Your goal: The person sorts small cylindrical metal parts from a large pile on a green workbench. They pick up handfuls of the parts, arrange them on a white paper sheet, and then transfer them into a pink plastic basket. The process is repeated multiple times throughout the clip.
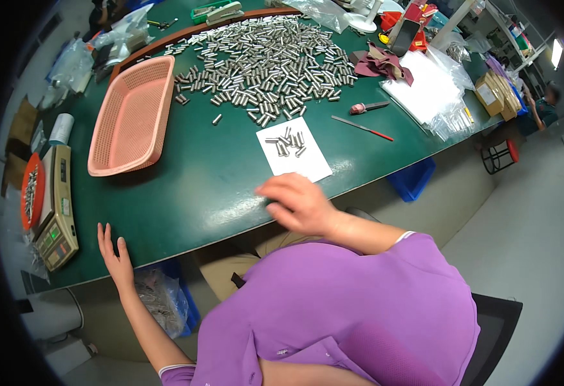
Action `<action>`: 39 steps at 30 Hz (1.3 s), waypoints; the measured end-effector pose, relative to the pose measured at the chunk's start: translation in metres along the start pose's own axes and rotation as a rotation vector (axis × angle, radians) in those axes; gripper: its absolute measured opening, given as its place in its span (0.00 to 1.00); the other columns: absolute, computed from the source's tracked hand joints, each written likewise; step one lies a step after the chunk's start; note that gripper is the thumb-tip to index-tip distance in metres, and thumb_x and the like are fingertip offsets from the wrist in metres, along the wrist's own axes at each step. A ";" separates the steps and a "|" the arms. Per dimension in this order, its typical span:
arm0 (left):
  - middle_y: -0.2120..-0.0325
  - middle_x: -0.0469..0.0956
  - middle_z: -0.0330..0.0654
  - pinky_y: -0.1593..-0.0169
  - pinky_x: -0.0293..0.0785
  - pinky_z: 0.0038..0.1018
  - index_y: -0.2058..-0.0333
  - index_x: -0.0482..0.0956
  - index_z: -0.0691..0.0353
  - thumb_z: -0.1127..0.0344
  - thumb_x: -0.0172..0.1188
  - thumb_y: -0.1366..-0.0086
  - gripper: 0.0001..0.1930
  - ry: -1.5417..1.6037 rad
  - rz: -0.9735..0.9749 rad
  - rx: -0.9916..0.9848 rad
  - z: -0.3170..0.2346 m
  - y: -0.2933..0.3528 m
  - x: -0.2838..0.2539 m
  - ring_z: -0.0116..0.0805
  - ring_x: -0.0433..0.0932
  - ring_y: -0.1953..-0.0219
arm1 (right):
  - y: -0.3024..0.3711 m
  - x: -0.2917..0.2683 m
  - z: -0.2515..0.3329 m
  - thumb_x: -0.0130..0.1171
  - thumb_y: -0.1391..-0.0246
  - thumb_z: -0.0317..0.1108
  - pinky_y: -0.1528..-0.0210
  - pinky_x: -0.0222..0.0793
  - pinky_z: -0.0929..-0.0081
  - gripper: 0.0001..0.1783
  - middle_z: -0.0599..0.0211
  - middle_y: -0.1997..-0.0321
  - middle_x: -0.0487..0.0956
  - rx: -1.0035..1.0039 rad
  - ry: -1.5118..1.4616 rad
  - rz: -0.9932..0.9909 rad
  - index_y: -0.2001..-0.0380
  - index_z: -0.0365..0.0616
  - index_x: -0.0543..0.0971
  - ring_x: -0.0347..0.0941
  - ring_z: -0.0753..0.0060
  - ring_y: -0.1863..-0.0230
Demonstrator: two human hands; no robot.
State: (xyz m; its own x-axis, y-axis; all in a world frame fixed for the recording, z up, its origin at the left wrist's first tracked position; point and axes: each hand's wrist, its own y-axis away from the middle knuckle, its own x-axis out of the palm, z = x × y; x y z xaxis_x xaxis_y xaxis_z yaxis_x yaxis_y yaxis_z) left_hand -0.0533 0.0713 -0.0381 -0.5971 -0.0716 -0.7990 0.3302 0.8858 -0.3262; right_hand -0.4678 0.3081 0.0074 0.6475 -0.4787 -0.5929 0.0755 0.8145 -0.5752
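On my right hand (300,204), slightly blurred, the fingers curve loosely, thumb parted, with nothing visible between them; on my left hand (116,258) they spread free by the near left edge of the bench (195,186). Just beyond the right hand I see some metal pins (281,149) on a white sheet (310,170) — the big heap (275,58) lies farther off. A pink basket (127,122) sits to the left.
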 end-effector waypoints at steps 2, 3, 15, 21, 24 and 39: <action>0.31 0.57 0.46 0.30 0.52 0.41 0.36 0.67 0.57 0.55 0.48 0.26 0.24 0.001 -0.047 -0.017 0.001 0.005 0.001 0.46 0.55 0.30 | 0.016 -0.044 -0.021 0.63 0.52 0.31 0.51 0.69 0.61 0.20 0.61 0.52 0.77 0.014 0.292 -0.090 0.52 0.45 0.78 0.73 0.56 0.53; 0.32 0.57 0.47 0.30 0.52 0.40 0.36 0.67 0.58 0.56 0.48 0.26 0.24 0.023 -0.078 -0.002 -0.002 0.010 0.004 0.46 0.55 0.30 | 0.021 -0.060 -0.032 0.63 0.51 0.34 0.47 0.67 0.59 0.21 0.61 0.50 0.76 0.063 0.402 -0.110 0.51 0.45 0.78 0.72 0.56 0.49; 0.45 0.73 0.44 0.42 0.70 0.30 0.48 0.77 0.62 0.75 0.58 0.36 0.16 0.480 0.029 0.126 -0.181 0.023 0.062 0.39 0.73 0.43 | 0.066 -0.217 -0.040 0.70 0.56 0.32 0.56 0.73 0.62 0.09 0.66 0.63 0.79 0.420 0.645 -0.230 0.73 0.44 0.80 0.75 0.57 0.57; 0.54 0.76 0.43 0.52 0.75 0.29 0.53 0.78 0.62 0.77 0.66 0.47 0.20 0.364 0.306 0.382 -0.292 -0.001 0.131 0.37 0.77 0.55 | 0.003 -0.098 -0.064 0.69 0.56 0.42 0.57 0.69 0.62 0.14 0.69 0.64 0.74 0.114 0.304 0.087 0.67 0.50 0.80 0.71 0.61 0.59; 0.55 0.74 0.43 0.55 0.75 0.29 0.53 0.77 0.62 0.77 0.68 0.49 0.22 0.389 0.333 0.319 -0.313 -0.016 0.153 0.36 0.76 0.59 | -0.014 -0.075 -0.079 0.68 0.55 0.39 0.59 0.69 0.60 0.12 0.69 0.65 0.74 0.119 0.309 0.159 0.67 0.49 0.80 0.71 0.60 0.60; 0.61 0.76 0.42 0.58 0.74 0.34 0.64 0.79 0.62 0.76 0.67 0.48 0.12 0.330 0.414 0.519 -0.332 -0.030 0.180 0.42 0.76 0.59 | -0.007 -0.067 -0.100 0.61 0.53 0.28 0.61 0.71 0.64 0.07 0.67 0.70 0.74 0.053 0.089 0.231 0.68 0.44 0.78 0.71 0.59 0.63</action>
State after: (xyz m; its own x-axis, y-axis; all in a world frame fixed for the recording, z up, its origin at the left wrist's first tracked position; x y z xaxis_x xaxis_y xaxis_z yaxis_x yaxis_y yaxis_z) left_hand -0.4137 0.1837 -0.0045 -0.5102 0.4355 -0.7416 0.8306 0.4733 -0.2934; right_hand -0.5875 0.3017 -0.0053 0.5827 -0.3027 -0.7542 -0.0261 0.9206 -0.3896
